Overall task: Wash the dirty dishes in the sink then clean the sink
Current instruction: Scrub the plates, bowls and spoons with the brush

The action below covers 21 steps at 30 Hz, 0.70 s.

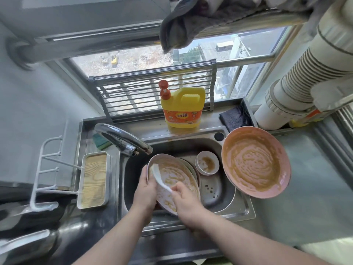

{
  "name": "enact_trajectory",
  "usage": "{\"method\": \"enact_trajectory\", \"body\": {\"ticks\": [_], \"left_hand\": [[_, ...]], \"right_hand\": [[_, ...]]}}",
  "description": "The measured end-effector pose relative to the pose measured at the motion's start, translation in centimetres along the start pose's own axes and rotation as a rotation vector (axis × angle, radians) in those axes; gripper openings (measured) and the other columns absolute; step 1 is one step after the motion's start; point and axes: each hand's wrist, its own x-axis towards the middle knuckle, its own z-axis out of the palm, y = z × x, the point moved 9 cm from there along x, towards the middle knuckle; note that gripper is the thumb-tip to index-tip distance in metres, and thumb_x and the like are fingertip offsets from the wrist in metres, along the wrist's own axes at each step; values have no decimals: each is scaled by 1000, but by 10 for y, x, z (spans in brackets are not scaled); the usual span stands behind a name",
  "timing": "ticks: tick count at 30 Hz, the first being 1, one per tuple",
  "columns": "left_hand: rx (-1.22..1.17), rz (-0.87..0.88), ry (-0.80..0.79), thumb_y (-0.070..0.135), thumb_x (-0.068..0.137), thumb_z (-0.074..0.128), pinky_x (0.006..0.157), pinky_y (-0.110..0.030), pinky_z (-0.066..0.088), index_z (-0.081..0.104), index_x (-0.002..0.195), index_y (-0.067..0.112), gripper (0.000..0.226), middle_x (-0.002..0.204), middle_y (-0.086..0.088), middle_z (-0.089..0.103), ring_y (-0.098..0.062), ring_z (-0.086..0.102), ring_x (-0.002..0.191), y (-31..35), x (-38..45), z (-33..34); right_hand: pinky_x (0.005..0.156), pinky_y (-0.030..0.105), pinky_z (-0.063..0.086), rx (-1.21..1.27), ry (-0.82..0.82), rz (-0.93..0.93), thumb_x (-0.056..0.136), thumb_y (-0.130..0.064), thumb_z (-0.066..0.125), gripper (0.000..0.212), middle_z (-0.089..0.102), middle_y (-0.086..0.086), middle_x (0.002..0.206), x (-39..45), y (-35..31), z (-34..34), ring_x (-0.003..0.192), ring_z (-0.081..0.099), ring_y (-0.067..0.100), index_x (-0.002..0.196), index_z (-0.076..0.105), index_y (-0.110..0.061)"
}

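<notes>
Early stage: left hand (146, 190) grips smeared plate (172, 183); right hand (186, 200) pinches white spoon (160, 177). Pink plate (256, 162), small bowl (207, 163), sink (217, 186) beyond fingers unwashed.

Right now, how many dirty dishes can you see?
4, maybe more hidden: a plate held by both hands over the sink, another plate just beneath it, a small bowl in the sink, and a large pink plate on the right rim.
</notes>
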Motion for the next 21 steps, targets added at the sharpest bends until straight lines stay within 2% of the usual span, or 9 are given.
{"method": "enact_trajectory", "body": {"ticks": [1,3,5,7,9,12,16,19,21], "left_hand": [[-36,-27,34,42,113,39,85,-37,63,54,133,60,31,120,9,74,-12,75,103,-3,4,-6],[-67,-54,76,53,112,30,80,-37,62,55,132,56,33,118,6,73,-14,75,103,-7,7,-13],[-52,-27,71,54,112,29,86,-38,61,56,134,55,35,124,7,72,-14,72,111,-10,7,-10],[-51,0,67,51,113,30,80,-31,62,57,134,56,35,121,11,73,-10,73,108,-7,4,-2],[-105,-27,105,49,113,28,68,-30,63,59,125,60,35,113,11,75,-10,76,97,-2,5,0],[-273,-126,170,54,112,23,64,-42,64,58,124,55,37,113,3,73,-23,75,99,-1,13,-7],[-411,-181,188,46,115,23,52,-34,61,54,134,37,38,117,-4,68,-23,73,94,-8,13,1],[-489,-189,221,44,115,27,72,-49,64,49,139,39,33,118,-2,64,-25,70,97,-8,13,6],[-484,-150,254,41,115,32,89,-55,59,48,144,35,34,124,-4,66,-26,69,101,-1,21,-5]], "right_hand": [[73,22,47,-32,-61,-10,109,-29,44,13,64,-11,84,-12,4,11,73,56,-2,103,55,-28],[52,12,37,-29,-90,-39,108,-28,43,14,56,-12,71,-19,1,18,52,47,-6,100,54,-29],[38,14,32,62,-22,-17,109,-32,39,17,51,-8,69,-7,-9,10,39,43,-1,101,54,-31],[31,19,24,119,50,50,110,-37,35,20,50,1,69,4,-18,-1,32,35,5,104,53,-33],[32,18,24,60,29,29,108,-40,34,18,52,2,72,2,-24,2,36,37,8,102,51,-36],[36,23,35,-109,-82,38,103,-42,37,13,54,-5,71,-21,-4,19,39,43,3,98,48,-43],[50,28,40,-84,-50,0,105,-37,37,14,53,-5,72,-19,-4,15,50,45,6,102,51,-33],[46,31,44,-78,-55,-27,107,-40,37,14,54,-3,73,-18,-9,10,52,49,14,101,49,-33],[69,39,48,-275,-98,-88,108,-42,38,13,58,-2,77,-30,1,2,69,53,22,108,46,-32]]}}
